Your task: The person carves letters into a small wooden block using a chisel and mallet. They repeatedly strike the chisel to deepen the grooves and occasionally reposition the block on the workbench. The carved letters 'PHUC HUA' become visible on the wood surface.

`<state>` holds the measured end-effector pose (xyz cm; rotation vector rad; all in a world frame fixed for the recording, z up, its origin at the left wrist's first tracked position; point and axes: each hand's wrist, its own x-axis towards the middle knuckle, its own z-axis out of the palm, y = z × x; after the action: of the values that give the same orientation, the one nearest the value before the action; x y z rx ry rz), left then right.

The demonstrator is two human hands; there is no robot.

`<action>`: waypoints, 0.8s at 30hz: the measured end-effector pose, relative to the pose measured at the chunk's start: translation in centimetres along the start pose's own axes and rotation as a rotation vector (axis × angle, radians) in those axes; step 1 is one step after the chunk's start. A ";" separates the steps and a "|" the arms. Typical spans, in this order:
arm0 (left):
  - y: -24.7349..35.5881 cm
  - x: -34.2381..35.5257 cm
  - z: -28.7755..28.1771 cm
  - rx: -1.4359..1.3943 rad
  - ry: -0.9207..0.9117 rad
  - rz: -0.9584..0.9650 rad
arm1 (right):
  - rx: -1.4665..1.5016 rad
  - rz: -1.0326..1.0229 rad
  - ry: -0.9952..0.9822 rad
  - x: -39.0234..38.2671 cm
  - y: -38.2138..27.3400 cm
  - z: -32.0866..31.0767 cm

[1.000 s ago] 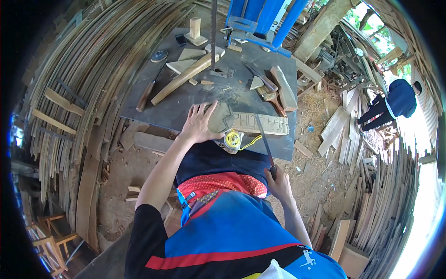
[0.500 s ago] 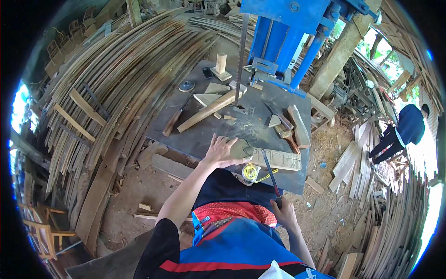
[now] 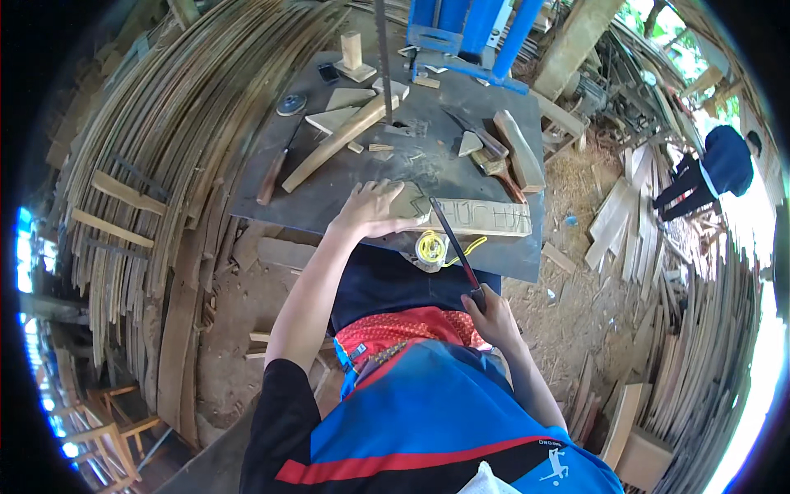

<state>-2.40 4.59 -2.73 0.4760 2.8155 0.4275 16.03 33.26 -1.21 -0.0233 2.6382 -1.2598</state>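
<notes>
My left hand (image 3: 372, 206) grips a flat, pale wooden piece (image 3: 411, 200) with an outline drawn on it, near the table's front edge. My right hand (image 3: 485, 311) holds a long file (image 3: 453, 239) by its dark handle; its tip reaches the piece's right edge, but I cannot tell if they touch. A wooden board (image 3: 491, 218) with hand-drawn lettering lies behind the file, and a yellow-and-silver tape measure (image 3: 429, 251) sits at the front edge.
A blue bandsaw (image 3: 469, 37) rises over the dark table (image 3: 321, 185), its blade (image 3: 383, 74) upright. A wooden stick (image 3: 333, 144), a chisel (image 3: 276, 169), a brush (image 3: 510, 185) and offcuts lie there. Boards (image 3: 148, 123) are stacked left; a person (image 3: 720, 165) bends at right.
The view has shifted. The file's tip has moved left, from over the lettered board to the edge of the piece in my left hand, and my right hand has come slightly forward.
</notes>
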 end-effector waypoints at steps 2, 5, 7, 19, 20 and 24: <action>0.7 -0.4 0.1 0.065 0.040 0.030 | 0.007 0.014 0.002 0.3 0.4 -0.1; 0.9 -0.9 0.8 0.071 0.125 0.071 | 0.023 0.031 0.004 0.4 0.9 0.0; 0.7 -0.9 1.6 0.058 0.178 0.097 | 0.043 0.020 0.024 0.5 1.6 0.2; 0.8 -1.6 4.5 0.067 0.328 0.096 | 0.000 0.036 0.003 -0.1 2.7 0.5; 0.9 -1.6 4.5 0.063 0.324 0.091 | -0.002 0.031 0.009 -0.2 2.8 0.6; 1.1 -1.7 4.5 0.046 0.313 0.086 | -0.008 0.059 -0.017 -0.3 2.4 0.7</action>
<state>0.80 6.03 -6.25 0.5873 3.1193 0.4944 16.61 34.31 -3.45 0.0426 2.6096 -1.2254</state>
